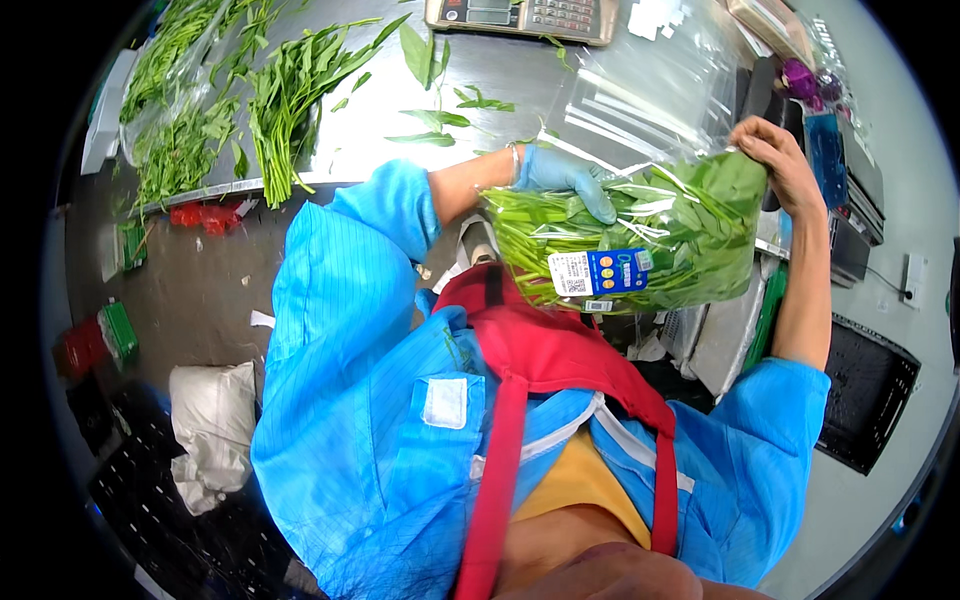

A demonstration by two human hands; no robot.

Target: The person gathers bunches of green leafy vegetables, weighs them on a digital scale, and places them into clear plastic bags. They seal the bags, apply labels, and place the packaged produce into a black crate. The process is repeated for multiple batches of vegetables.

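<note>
A clear plastic bag of leafy green vegetables (690, 235) lies sideways in front of my chest, its stems toward the left and its leaves toward the right. A white and blue label sits on its front. My left hand (562, 178), in a blue glove, grips the bag from above near the stem end, thumb over the plastic. With bare fingers, my right hand (780, 160) pinches the bag's upper right corner at the leafy end. Just beyond the bag is a stack of flat clear bags (640, 100) on the metal table.
A bunch of loose greens (290, 100) lies on the metal table (350, 130), with more greens (180, 90) in plastic at its far left. A scale with a keypad (530, 18) stands at the back. A white sack (212, 425) and black crates (865, 390) are lower down.
</note>
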